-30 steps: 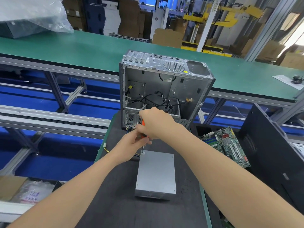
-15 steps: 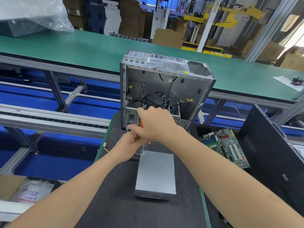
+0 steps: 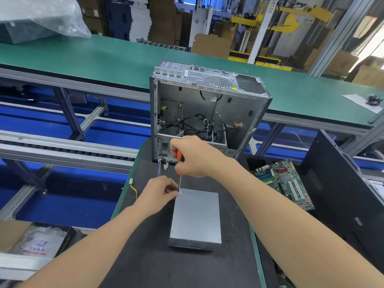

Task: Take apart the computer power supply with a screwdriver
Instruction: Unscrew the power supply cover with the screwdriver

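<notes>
Your power supply (image 3: 196,217) lies closed on the bench (image 3: 149,256), at 6 o'clock from the open case (image 3: 207,109). Your right hand (image 3: 193,156) is clamped on the screwdriver (image 3: 180,156), and your left hand (image 3: 160,191) pinches its tip at the 11 o'clock corner screw (image 3: 179,191). Most of the job looks undone.

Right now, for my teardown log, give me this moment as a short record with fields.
power supply: lies flat on black mat
screwdriver: upright, tip at the supply's far-left corner
right hand: holds the orange handle
left hand: pinches the shaft near the tip
computer case: open, behind the supply
motherboard: right of the mat
</notes>
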